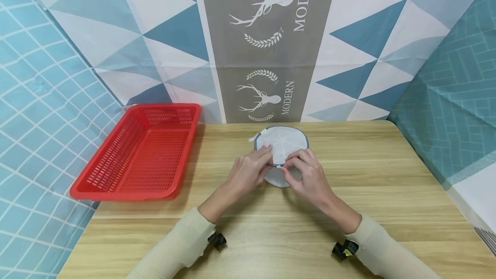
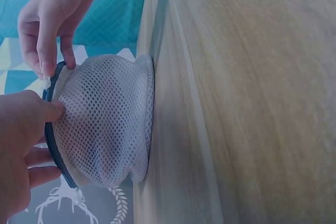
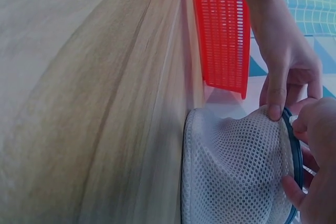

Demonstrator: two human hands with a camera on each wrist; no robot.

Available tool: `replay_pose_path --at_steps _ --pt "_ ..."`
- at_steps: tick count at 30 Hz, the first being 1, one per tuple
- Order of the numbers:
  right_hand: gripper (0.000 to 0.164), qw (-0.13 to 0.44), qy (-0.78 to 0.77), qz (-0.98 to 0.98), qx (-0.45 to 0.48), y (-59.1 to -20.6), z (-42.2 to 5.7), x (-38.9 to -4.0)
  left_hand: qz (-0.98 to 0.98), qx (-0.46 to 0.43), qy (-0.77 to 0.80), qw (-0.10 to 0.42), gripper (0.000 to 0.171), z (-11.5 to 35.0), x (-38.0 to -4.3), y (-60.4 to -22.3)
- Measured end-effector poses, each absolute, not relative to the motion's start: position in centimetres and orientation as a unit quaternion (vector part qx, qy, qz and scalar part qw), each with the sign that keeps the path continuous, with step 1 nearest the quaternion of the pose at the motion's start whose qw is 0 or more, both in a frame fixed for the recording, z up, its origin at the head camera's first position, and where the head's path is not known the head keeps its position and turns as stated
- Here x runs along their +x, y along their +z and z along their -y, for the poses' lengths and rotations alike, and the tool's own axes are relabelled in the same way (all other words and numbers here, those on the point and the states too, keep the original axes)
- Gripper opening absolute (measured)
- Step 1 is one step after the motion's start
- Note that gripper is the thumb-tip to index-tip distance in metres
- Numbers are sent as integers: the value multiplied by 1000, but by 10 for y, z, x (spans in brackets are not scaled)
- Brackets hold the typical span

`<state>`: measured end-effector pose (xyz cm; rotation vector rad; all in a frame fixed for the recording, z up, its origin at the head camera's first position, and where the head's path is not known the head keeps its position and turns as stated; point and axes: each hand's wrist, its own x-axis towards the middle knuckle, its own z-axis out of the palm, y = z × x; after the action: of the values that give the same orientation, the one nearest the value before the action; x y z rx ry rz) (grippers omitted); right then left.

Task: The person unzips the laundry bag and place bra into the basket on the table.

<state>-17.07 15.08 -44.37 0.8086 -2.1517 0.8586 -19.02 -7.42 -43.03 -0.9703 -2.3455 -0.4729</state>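
A round white mesh laundry bag [image 1: 284, 141] with a dark blue-grey zipper edge stands on the wooden table in front of the person. My left hand [image 1: 249, 167] grips its rim on the near left, thumb on the mesh side in the left wrist view. At the near right of the rim, my right hand [image 1: 306, 173] pinches the small white zipper pull [image 1: 279, 166] between thumb and finger. Both wrist views show the mesh wall [image 2: 102, 121] bulging between rim and table. A white loop sticks out at the bag's far left.
A red plastic basket [image 1: 155, 195] with slotted walls sits at the table's left side. The wooden table [image 1: 387, 193] reaches back to a patterned wall covering [image 1: 267, 55]. Blue tiled sheets hang at the left and right.
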Motion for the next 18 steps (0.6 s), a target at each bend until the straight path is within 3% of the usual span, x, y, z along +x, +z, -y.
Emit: replay_pose_path --at_steps 8,18 --pt "10 338 335 826 302 -443 -149 -169 866 -364 -176 295 24 75 -191 -428" --pt "11 332 335 825 311 -444 -149 -169 867 -370 -177 282 20 74 -190 -429"
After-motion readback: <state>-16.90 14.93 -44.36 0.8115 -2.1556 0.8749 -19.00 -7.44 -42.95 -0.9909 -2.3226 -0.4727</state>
